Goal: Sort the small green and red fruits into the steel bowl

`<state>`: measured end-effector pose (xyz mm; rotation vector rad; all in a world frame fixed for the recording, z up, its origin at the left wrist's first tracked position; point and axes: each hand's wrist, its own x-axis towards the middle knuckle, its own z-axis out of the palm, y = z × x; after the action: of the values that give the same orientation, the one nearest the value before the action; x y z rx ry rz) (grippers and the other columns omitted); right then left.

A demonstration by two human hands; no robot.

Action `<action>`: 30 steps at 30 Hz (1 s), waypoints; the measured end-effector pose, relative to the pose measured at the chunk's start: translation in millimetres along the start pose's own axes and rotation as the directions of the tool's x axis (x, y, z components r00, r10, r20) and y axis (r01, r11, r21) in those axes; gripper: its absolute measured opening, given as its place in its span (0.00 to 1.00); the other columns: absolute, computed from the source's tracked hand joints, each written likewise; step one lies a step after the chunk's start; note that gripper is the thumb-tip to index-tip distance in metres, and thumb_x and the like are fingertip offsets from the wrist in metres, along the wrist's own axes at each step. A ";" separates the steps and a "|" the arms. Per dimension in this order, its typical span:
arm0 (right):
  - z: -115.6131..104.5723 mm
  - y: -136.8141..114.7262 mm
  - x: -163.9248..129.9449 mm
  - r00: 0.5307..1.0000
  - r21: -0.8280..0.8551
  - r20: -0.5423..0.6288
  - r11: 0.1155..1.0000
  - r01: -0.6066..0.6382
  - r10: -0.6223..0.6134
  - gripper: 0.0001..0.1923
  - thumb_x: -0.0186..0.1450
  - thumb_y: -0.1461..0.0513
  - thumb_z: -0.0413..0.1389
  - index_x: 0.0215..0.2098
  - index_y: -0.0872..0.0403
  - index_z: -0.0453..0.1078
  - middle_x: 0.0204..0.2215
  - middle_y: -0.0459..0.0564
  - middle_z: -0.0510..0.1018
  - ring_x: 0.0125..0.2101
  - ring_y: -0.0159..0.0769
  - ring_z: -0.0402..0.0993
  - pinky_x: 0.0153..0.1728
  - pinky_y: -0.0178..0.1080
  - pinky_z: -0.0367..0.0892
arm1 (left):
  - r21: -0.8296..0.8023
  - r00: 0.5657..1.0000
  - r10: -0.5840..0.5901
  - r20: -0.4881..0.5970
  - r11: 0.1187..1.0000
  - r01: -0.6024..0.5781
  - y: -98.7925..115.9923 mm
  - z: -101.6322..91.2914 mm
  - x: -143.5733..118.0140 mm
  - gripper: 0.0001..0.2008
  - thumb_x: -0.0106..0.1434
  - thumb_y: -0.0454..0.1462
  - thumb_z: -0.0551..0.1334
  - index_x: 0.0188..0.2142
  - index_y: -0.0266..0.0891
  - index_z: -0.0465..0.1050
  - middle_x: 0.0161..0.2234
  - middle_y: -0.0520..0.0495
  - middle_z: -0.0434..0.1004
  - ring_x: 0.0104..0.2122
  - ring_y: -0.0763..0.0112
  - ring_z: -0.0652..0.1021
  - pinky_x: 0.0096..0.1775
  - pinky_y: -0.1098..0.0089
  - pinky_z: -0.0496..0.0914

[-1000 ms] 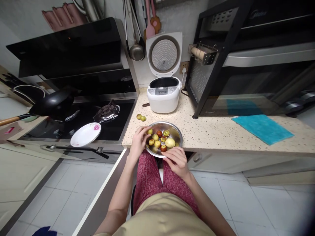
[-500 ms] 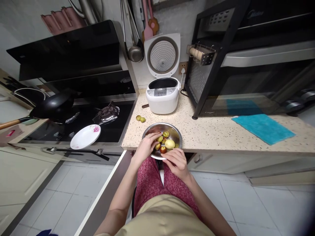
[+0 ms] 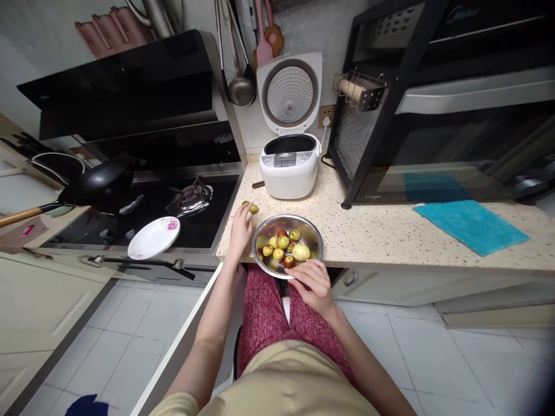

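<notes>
A steel bowl (image 3: 313,233) stands at the front edge of the speckled counter (image 3: 381,231) and holds several small green and red fruits (image 3: 281,247) and a larger yellow one (image 3: 300,252). My right hand (image 3: 313,283) grips the bowl's near rim. My left hand (image 3: 241,227) reaches over the counter left of the bowl, its fingertips at two small green fruits (image 3: 254,208) lying loose there. Whether it grips one I cannot tell.
An open white rice cooker (image 3: 289,164) stands behind the bowl. A black oven rack (image 3: 390,115) fills the right. A teal cloth (image 3: 470,225) lies on the counter. On the hob at left are a white plate (image 3: 154,237) and a black wok (image 3: 97,182).
My left hand has left the bowl and moved up and left to the loose green fruits on the counter. My right hand has stayed on the bowl's rim.
</notes>
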<state>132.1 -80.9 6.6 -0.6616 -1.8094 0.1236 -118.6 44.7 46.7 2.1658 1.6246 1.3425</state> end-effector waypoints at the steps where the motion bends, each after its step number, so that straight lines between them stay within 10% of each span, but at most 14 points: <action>1: 0.0 -0.1 0.0 1.000 -0.001 -0.001 1.000 -0.002 0.002 0.14 0.70 0.67 0.62 0.51 0.47 0.78 0.36 0.45 0.87 0.35 0.35 0.82 0.46 0.45 0.69 | 0.005 1.000 -0.005 0.013 1.000 0.005 -9.5 7.3 6.0 0.23 0.69 0.30 0.57 0.63 0.39 0.69 0.63 0.35 0.70 0.65 0.54 0.70 0.68 0.49 0.63; 7: 0.1 -0.1 -0.3 1.000 -0.014 0.005 1.000 -0.008 0.008 0.12 0.70 0.66 0.62 0.51 0.47 0.78 0.36 0.45 0.87 0.34 0.35 0.82 0.46 0.46 0.70 | 0.049 1.000 -0.004 0.025 0.999 0.002 -38.4 42.3 26.2 0.23 0.64 0.24 0.55 0.55 0.40 0.76 0.59 0.36 0.74 0.62 0.54 0.73 0.65 0.46 0.66; 17: 1.1 -1.3 0.4 1.000 -0.017 -0.009 1.000 -0.011 0.010 0.12 0.70 0.66 0.62 0.50 0.47 0.79 0.35 0.45 0.87 0.34 0.36 0.81 0.46 0.45 0.69 | 0.065 1.000 -0.020 0.012 0.998 0.019 -31.1 32.1 19.6 0.17 0.67 0.28 0.55 0.48 0.39 0.80 0.52 0.36 0.78 0.55 0.54 0.78 0.59 0.49 0.73; 25: 0.8 -0.7 1.9 1.000 -0.011 -0.004 1.000 0.013 -0.013 0.11 0.70 0.67 0.62 0.50 0.49 0.78 0.36 0.45 0.86 0.35 0.34 0.81 0.46 0.44 0.67 | -0.068 0.994 0.079 -0.073 0.994 -0.084 22.4 -6.2 -4.9 0.15 0.73 0.34 0.58 0.55 0.43 0.78 0.56 0.40 0.78 0.58 0.57 0.77 0.62 0.52 0.72; 30: 1.3 -0.3 0.2 1.000 -0.035 0.009 0.999 0.014 -0.014 0.10 0.70 0.66 0.62 0.49 0.50 0.78 0.36 0.45 0.86 0.35 0.35 0.80 0.47 0.45 0.67 | -0.131 0.980 0.149 0.129 0.983 -0.132 73.8 -37.7 -36.7 0.16 0.73 0.35 0.59 0.58 0.45 0.77 0.57 0.42 0.78 0.58 0.59 0.78 0.62 0.55 0.73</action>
<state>130.7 -80.7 6.5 -0.6745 -1.8278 0.0855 -93.3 -30.9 89.9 2.2814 1.3265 1.2578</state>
